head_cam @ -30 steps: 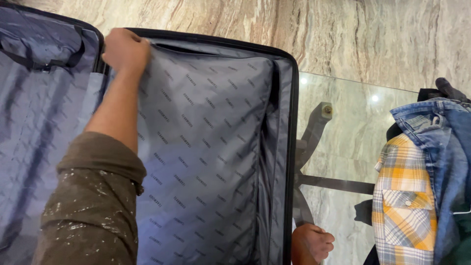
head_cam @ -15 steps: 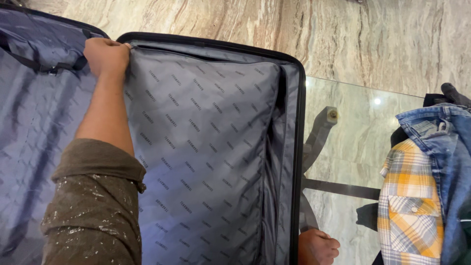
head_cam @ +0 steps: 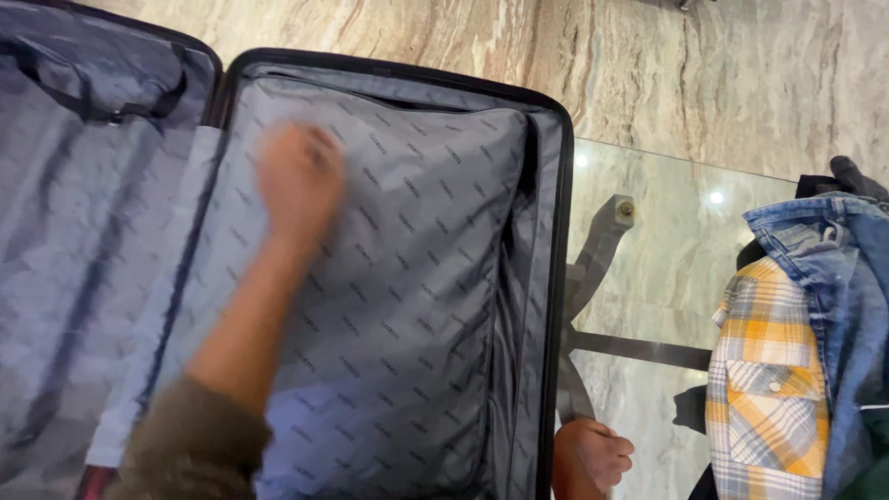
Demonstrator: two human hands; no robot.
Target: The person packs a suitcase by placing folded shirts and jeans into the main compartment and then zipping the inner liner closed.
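An open suitcase (head_cam: 556, 278) fills the left and middle of the frame, lying on a glass table (head_cam: 667, 241) above a marble floor. The left hand (head_cam: 301, 176) is in the upper middle of the frame, over the grey printed lining panel (head_cam: 407, 278) that covers the right half of the case. This hand is blurred, so I cannot tell if its fingers are spread, closed, or pinching the fabric; it seems to hold nothing, but I cannot be sure. The right hand (head_cam: 593, 456) is at the bottom of the frame, just beside the black outer rim of the suitcase, with the fingers curled loosely inward (whether they grip the rim or only rest near it is not visible). In the left half of the case, a dark strap with a buckle (head_cam: 116, 113) lies across the upper left. At the right edge of the frame there is a pile of clothes: a yellow plaid shirt (head_cam: 769, 380) and a denim garment (head_cam: 833, 268) beside it, well apart from both hands. I think some risks exist here. The case lies close to the table edge on smooth glass, so a strong push on the lining could slide it. If the panel is not fastened all around, it may sag or open. The clothes hang near the table edge and may slip off.
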